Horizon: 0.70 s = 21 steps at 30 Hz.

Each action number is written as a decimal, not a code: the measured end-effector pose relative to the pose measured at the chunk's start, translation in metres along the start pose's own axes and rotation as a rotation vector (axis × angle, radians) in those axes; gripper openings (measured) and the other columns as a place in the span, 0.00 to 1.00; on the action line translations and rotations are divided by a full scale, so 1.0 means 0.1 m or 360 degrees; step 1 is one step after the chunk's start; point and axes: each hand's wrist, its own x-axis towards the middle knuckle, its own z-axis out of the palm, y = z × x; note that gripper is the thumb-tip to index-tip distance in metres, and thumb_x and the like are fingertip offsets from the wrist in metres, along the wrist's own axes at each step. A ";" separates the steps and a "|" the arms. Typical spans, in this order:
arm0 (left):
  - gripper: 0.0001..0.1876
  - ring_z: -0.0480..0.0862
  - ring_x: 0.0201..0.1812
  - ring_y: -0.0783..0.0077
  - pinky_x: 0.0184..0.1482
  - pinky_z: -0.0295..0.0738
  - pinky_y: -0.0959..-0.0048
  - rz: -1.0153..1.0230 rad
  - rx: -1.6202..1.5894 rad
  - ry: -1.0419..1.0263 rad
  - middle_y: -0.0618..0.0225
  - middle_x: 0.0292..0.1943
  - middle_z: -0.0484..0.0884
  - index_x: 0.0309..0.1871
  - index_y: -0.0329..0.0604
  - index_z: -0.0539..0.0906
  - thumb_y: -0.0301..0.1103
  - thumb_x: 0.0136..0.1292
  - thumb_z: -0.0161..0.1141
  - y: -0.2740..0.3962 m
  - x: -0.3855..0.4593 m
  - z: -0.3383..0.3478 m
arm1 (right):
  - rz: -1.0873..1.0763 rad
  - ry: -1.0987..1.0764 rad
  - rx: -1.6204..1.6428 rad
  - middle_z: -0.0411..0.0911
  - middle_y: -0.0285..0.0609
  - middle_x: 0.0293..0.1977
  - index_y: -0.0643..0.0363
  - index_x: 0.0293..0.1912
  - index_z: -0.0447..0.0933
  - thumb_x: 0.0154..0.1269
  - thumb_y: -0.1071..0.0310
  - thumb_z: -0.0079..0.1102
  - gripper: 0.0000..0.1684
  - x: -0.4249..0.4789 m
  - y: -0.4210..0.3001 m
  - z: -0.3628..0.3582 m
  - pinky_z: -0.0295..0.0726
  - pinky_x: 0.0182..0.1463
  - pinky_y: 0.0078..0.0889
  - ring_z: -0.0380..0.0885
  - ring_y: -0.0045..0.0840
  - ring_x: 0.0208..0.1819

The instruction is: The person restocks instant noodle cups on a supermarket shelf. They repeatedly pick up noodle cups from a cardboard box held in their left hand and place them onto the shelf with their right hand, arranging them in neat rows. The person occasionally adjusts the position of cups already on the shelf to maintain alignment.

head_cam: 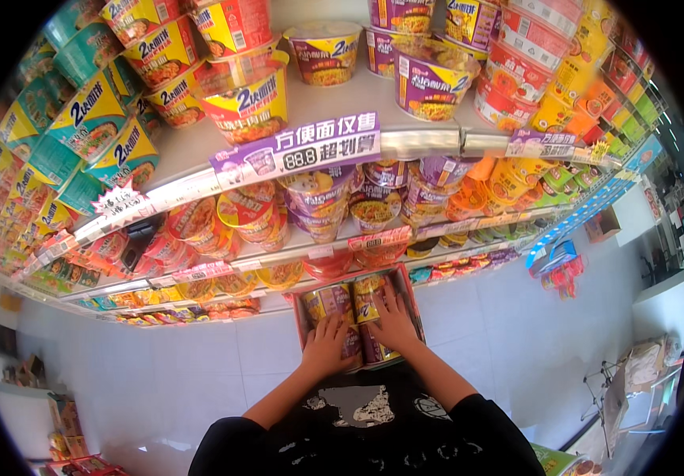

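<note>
In front of my body is an open carton (301, 324) with red edges, holding several purple and yellow instant noodle tubs laid on their sides. My left hand (329, 350) rests with its fingers apart over the tubs on the left, touching the upper-left noodle tub (327, 299) and the one below it. Across the right-hand tubs lies my right hand (394, 321), fingers spread over the upper-right noodle tub (367, 297). Neither hand visibly closes around a tub. Both palms hide parts of the lower tubs.
A curved store shelf (342, 104) rises ahead, its top tier bearing purple noodle tubs (434, 80) and red-yellow noodle tubs (245, 98). Teal tubs (89, 116) are stacked at left. A purple price strip (297, 147) lines the edge. A blue perforated panel (591, 196) stands at right.
</note>
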 end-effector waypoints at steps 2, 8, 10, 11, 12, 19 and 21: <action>0.52 0.57 0.80 0.46 0.73 0.67 0.40 -0.0045 -0.0061 -0.0015 0.53 0.80 0.60 0.77 0.42 0.66 0.57 0.53 0.76 -0.02 -0.02 0.02 | -0.0164 0.0121 0.0096 0.57 0.61 0.78 0.53 0.73 0.70 0.64 0.53 0.69 0.40 0.00 0.12 -0.16 0.63 0.75 0.69 0.59 0.68 0.74; 0.35 0.84 0.59 0.43 0.64 0.79 0.52 0.0053 -0.0415 0.0651 0.51 0.62 0.83 0.69 0.40 0.76 0.41 0.60 0.75 0.10 0.36 -0.58 | -0.0288 0.0229 -0.0095 0.60 0.59 0.76 0.57 0.70 0.73 0.64 0.51 0.69 0.39 0.00 0.33 -0.71 0.66 0.74 0.66 0.60 0.65 0.74; 0.34 0.86 0.54 0.45 0.58 0.82 0.55 0.0301 -0.0421 0.0877 0.51 0.57 0.86 0.67 0.39 0.77 0.37 0.59 0.76 0.37 0.59 -1.23 | -0.0299 0.0125 0.0079 0.59 0.58 0.77 0.55 0.71 0.72 0.64 0.49 0.69 0.40 -0.02 0.48 -0.54 0.68 0.73 0.66 0.61 0.65 0.74; 0.33 0.87 0.52 0.46 0.56 0.83 0.56 0.0428 -0.0428 0.0981 0.51 0.55 0.87 0.67 0.38 0.77 0.35 0.58 0.76 0.51 0.73 -1.57 | -0.0297 0.0067 0.0163 0.59 0.57 0.77 0.55 0.72 0.72 0.64 0.47 0.68 0.41 -0.06 0.54 -0.44 0.69 0.72 0.66 0.61 0.65 0.74; 0.31 0.88 0.52 0.47 0.54 0.84 0.57 0.0565 -0.0399 0.1132 0.52 0.54 0.87 0.65 0.39 0.78 0.33 0.58 0.76 0.61 0.86 -1.91 | -0.0262 -0.0062 0.0060 0.59 0.56 0.78 0.54 0.72 0.72 0.64 0.45 0.67 0.42 -0.09 0.51 -0.42 0.70 0.72 0.66 0.60 0.64 0.74; 0.34 0.79 0.64 0.63 0.60 0.78 0.63 0.0583 -0.0640 0.1513 0.52 0.67 0.77 0.70 0.32 0.68 0.32 0.65 0.72 1.23 2.26 -3.82 | -0.0399 0.0220 0.0215 0.76 0.51 0.66 0.59 0.61 0.82 0.61 0.56 0.62 0.30 -0.08 0.60 -0.31 0.80 0.64 0.61 0.70 0.64 0.66; 0.41 0.82 0.62 0.59 0.59 0.79 0.60 0.0394 -0.0810 0.1680 0.47 0.60 0.81 0.68 0.31 0.68 0.43 0.60 0.79 1.28 2.88 -4.14 | -0.0411 0.0202 0.0224 0.77 0.50 0.65 0.59 0.60 0.83 0.61 0.57 0.62 0.30 -0.09 0.64 -0.27 0.80 0.64 0.61 0.70 0.66 0.65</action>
